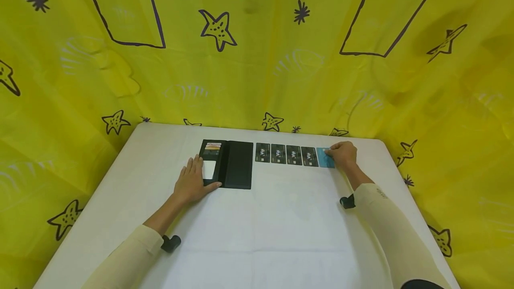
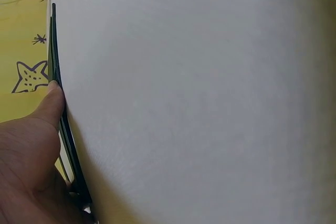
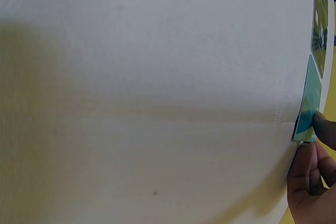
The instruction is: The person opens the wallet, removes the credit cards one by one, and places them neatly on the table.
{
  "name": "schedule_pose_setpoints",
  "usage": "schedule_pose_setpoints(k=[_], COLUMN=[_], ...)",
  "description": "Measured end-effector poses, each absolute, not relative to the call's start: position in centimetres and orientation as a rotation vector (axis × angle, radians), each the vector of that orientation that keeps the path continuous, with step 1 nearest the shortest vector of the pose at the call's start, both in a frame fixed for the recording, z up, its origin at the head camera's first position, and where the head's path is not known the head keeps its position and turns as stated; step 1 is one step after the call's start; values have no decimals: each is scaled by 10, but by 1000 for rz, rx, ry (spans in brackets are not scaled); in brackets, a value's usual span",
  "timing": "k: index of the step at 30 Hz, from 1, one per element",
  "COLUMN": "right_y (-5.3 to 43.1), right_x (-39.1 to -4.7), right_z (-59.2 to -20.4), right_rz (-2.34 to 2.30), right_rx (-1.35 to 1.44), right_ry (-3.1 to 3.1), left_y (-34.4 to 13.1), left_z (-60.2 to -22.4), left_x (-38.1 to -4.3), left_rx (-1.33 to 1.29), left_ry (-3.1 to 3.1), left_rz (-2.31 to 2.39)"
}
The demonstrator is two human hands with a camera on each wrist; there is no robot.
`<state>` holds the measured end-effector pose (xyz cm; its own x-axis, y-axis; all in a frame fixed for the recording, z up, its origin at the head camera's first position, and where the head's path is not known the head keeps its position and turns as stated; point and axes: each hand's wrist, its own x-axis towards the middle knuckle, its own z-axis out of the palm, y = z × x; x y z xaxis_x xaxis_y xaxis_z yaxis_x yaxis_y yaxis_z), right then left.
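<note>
A dark card wallet (image 1: 239, 164) lies spread open toward the back of the white table. Small cards (image 1: 213, 146) show in its upper left slots, with a white piece (image 1: 209, 169) below them. My left hand (image 1: 190, 184) rests on the wallet's left side, fingers extended and thumb along the near edge. To the right, several black "Vip" cards (image 1: 278, 154) lie in a row, and a blue card (image 1: 322, 157) ends it. My right hand (image 1: 344, 154) pinches the blue card's right end. In the right wrist view the thumb lies over that card (image 3: 311, 93), with curled fingers at its edge.
The white table (image 1: 289, 222) spreads out in front of both arms. Behind it and at the sides hangs a yellow curtain (image 1: 257, 79) with starfish drawings. Both wrists carry a small black camera, one under the left sleeve (image 1: 132, 253).
</note>
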<state>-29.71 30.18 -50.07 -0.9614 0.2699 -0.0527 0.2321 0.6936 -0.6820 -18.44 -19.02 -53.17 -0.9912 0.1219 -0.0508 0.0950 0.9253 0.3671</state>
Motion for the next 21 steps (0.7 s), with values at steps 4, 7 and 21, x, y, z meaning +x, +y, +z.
schedule_pose_setpoints(k=[4,7,21], right_y=[301,300,301], right_x=[-296,-295,-295], right_z=[-501,-500,-505], right_rz=[1117,1120,1167], right_rx=[-414,-399,-390], right_ry=[-2844,-2843,-2832], left_y=[-190,-190,-190], left_z=[-532,-532,-532], left_x=[-184,-185,-185], left_rx=[173,173,177], left_ry=[3012,3019,3018], left_rz=[551,548,560])
